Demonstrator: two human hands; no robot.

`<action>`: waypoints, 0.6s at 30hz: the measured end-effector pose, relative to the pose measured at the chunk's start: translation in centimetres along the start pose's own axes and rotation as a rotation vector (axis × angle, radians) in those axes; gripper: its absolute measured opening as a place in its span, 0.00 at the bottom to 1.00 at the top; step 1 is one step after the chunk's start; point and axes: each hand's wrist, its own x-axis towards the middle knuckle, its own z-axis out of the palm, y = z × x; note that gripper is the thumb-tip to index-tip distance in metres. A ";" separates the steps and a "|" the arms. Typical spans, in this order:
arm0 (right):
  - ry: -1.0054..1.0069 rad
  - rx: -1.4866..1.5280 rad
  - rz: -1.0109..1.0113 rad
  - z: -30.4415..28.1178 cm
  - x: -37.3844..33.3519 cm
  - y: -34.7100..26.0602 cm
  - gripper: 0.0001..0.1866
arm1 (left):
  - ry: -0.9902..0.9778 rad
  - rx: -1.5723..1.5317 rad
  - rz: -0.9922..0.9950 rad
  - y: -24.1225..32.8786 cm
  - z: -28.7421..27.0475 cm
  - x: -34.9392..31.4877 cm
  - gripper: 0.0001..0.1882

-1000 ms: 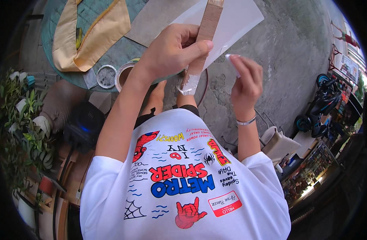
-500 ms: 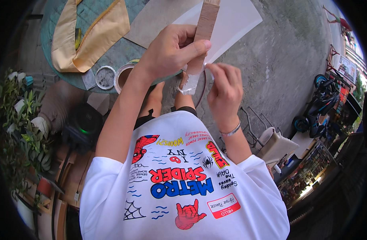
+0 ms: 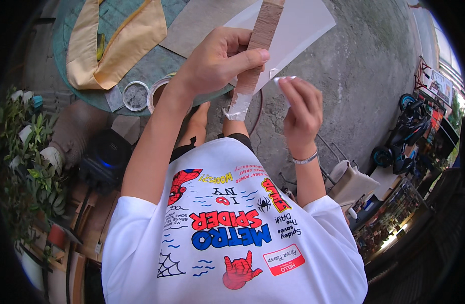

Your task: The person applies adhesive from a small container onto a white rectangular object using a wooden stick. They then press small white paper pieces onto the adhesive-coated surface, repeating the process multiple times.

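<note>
My left hand (image 3: 217, 63) is closed around a flat wood-grained strip (image 3: 267, 28), its thumb lying across the front. The strip slants down toward me, and its lower end carries a torn whitish, shiny layer (image 3: 239, 105) with a loose flap at one edge. To the right of the strip and apart from it, my right hand (image 3: 304, 114) pinches a small white scrap (image 3: 278, 81) between thumb and fingertips. A large white sheet (image 3: 306, 33) lies behind the strip.
On the round green table (image 3: 147, 65) are a yellow cloth band (image 3: 133, 38), a grey board (image 3: 194, 23), a round lid (image 3: 135, 96) and a round container (image 3: 156, 93). A black speaker (image 3: 106, 159) and plants stand left; a motorbike (image 3: 402, 134) stands far right.
My right hand has moved right, away from the strip, with the white scrap in its fingertips. My left hand and the strip have hardly moved. The speaker's light turned from green to blue.
</note>
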 end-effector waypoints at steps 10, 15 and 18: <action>-0.033 -0.066 0.182 1.7 1.7 -3.6 0.20 | -0.033 0.003 0.081 -0.5 -0.5 0.1 0.13; -0.118 -0.020 0.159 1.3 -0.7 -6.3 0.20 | -0.055 -0.007 0.046 -0.2 -0.5 0.2 0.13; -0.163 0.020 0.066 0.7 -1.4 -6.1 0.22 | -0.049 -0.003 0.029 0.1 -0.5 0.2 0.13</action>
